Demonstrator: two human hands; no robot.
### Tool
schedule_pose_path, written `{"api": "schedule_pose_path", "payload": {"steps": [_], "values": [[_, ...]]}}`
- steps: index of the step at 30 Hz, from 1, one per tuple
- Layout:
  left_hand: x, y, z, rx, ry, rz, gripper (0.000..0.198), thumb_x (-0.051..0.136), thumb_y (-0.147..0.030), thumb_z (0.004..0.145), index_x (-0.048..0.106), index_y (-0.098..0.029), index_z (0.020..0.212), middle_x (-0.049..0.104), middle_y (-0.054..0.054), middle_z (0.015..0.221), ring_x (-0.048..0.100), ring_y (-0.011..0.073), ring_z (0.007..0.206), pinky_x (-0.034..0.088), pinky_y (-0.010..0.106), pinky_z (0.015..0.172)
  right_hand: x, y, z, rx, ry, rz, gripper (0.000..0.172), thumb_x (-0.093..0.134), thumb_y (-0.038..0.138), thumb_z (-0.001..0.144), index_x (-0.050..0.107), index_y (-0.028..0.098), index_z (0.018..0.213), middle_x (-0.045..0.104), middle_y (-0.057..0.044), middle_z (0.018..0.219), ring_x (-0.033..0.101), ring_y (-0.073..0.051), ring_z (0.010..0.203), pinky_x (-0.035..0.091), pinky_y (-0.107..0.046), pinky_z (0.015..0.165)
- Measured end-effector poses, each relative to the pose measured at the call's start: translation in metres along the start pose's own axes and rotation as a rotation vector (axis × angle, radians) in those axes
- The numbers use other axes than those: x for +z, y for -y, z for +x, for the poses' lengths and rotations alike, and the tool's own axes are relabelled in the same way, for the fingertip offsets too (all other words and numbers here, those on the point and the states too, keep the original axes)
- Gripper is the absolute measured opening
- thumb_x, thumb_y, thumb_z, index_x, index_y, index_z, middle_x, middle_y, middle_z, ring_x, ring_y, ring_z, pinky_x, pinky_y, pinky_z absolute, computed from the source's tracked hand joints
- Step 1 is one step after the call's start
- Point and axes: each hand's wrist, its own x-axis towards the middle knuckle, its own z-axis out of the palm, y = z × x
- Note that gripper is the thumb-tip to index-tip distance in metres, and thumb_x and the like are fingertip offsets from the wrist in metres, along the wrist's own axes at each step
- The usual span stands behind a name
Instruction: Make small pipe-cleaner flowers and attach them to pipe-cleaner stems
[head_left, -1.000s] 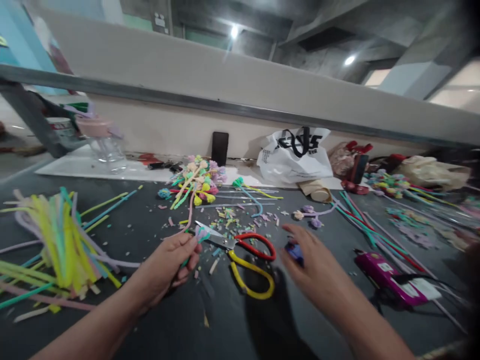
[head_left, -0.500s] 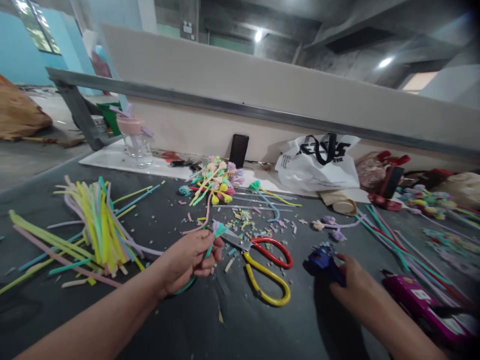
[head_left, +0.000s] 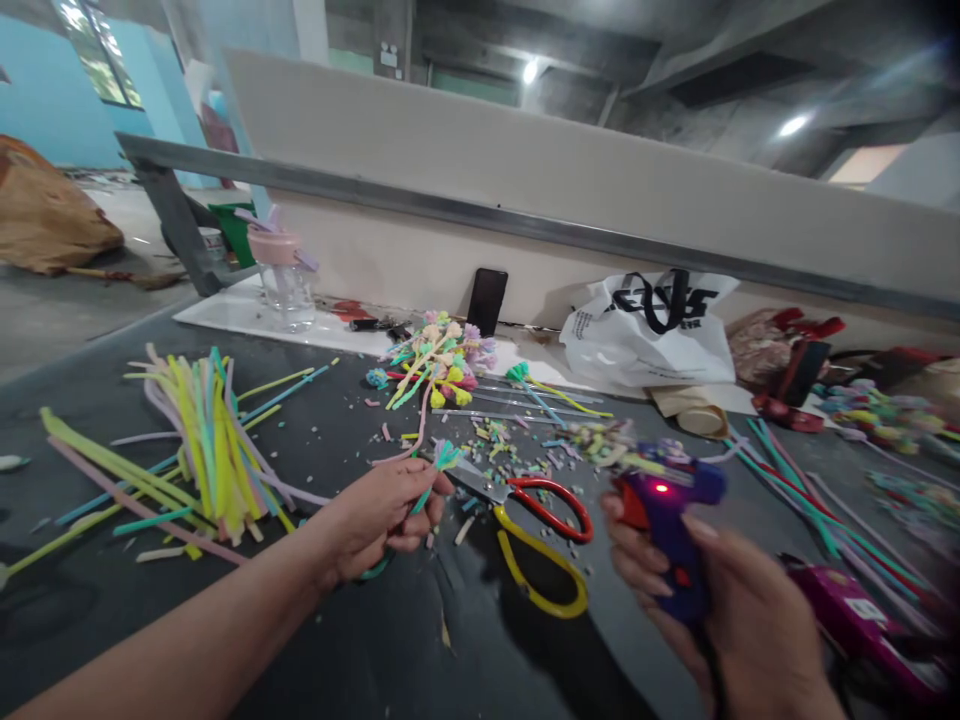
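Pinched in my left hand (head_left: 401, 508) is a small pipe-cleaner flower (head_left: 448, 455), teal with some lilac, its green stem running down through the fingers. My right hand (head_left: 705, 590) grips a dark blue glue gun (head_left: 675, 540) with a red trigger and a lit red light. Bits of coloured fluff cling around its nozzle, which points left. Between the two hands lie scissors (head_left: 551, 510) with one red and one yellow handle, blades toward my left hand. The right hand and gun are slightly blurred.
Bundled pipe cleaners (head_left: 206, 430) lie at left. Finished flowers (head_left: 435, 355) are piled at the back, near a phone (head_left: 488, 300) and a plastic bag (head_left: 649, 335). A bottle (head_left: 285, 285) stands back left. A magenta device (head_left: 862, 615) sits at right. Cut scraps litter the middle.
My right hand has lifted the glue gun from the table and turned its nozzle leftward. My left hand keeps its hold on the flower. The view has shifted slightly.
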Motion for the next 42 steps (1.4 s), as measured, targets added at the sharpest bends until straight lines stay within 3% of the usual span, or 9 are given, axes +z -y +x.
{"api": "schedule_pose_path", "payload": {"steps": [3, 6, 9, 13, 17, 24, 42], "values": [[-0.001, -0.003, -0.001, 0.036, -0.022, -0.02, 0.016, 0.051, -0.028, 0.08, 0.052, -0.013, 0.08, 0.049, 0.0, 0.069, 0.034, 0.0032, 0.047, 0.018, 0.016, 0.039, 0.027, -0.021, -0.001, 0.13, 0.093, 0.133, 0.027, 0.055, 0.037, 0.071, 0.063, 0.014, 0.085, 0.051, -0.004, 0.064, 0.029, -0.008, 0.044, 0.03, -0.019, 0.035], [-0.001, -0.002, 0.0, 0.069, -0.062, 0.022, 0.011, 0.052, -0.023, 0.077, 0.052, -0.012, 0.078, 0.051, 0.001, 0.072, 0.04, 0.0039, 0.049, 0.023, 0.016, 0.039, 0.045, -0.037, -0.006, 0.078, 0.184, 0.085, 0.03, 0.053, 0.041, 0.076, 0.061, 0.014, 0.087, 0.048, -0.002, 0.059, 0.029, -0.008, 0.043, 0.028, -0.021, 0.037], [-0.002, 0.003, 0.004, 0.097, -0.114, 0.107, 0.013, 0.052, -0.026, 0.078, 0.051, -0.014, 0.076, 0.052, 0.0, 0.066, 0.043, 0.0049, 0.045, 0.03, 0.016, 0.04, 0.052, -0.05, -0.012, -0.024, 0.191, -0.147, 0.029, 0.052, 0.042, 0.079, 0.059, 0.016, 0.088, 0.047, 0.0, 0.056, 0.039, -0.011, 0.046, 0.034, -0.024, 0.044], [0.002, 0.004, 0.004, 0.113, -0.138, 0.192, 0.015, 0.05, -0.028, 0.079, 0.05, -0.015, 0.071, 0.052, -0.001, 0.055, 0.046, 0.0083, 0.042, 0.037, 0.02, 0.041, 0.054, -0.062, -0.017, -0.276, 0.147, -0.505, 0.025, 0.05, 0.041, 0.082, 0.058, 0.019, 0.09, 0.059, -0.005, 0.077, 0.048, -0.013, 0.054, 0.041, -0.026, 0.052], [0.008, 0.0, 0.0, 0.069, -0.143, 0.195, 0.013, 0.045, -0.019, 0.078, 0.048, -0.015, 0.066, 0.052, -0.001, 0.048, 0.05, 0.0108, 0.043, 0.043, 0.023, 0.044, 0.054, -0.068, -0.02, -0.391, 0.155, -0.673, 0.027, 0.047, 0.043, 0.083, 0.057, 0.02, 0.094, 0.06, -0.005, 0.076, 0.055, -0.017, 0.061, 0.044, -0.026, 0.055], [0.011, 0.0, -0.002, 0.075, -0.128, 0.21, 0.018, 0.043, -0.015, 0.08, 0.045, -0.016, 0.062, 0.056, 0.0, 0.048, 0.054, 0.0109, 0.042, 0.045, 0.022, 0.045, 0.044, -0.075, -0.019, -0.398, 0.202, -0.872, 0.032, 0.052, 0.04, 0.081, 0.054, 0.019, 0.105, 0.062, -0.008, 0.082, 0.059, -0.021, 0.072, 0.049, -0.028, 0.06], [0.012, 0.0, -0.001, 0.07, -0.15, 0.229, 0.021, 0.044, -0.016, 0.082, 0.043, -0.017, 0.061, 0.055, -0.001, 0.043, 0.056, 0.0124, 0.039, 0.047, 0.024, 0.043, 0.044, -0.076, -0.014, -0.477, 0.239, -1.011, 0.031, 0.044, 0.035, 0.085, 0.048, 0.02, 0.112, 0.061, -0.007, 0.092, 0.06, -0.021, 0.081, 0.049, -0.028, 0.069]]}}
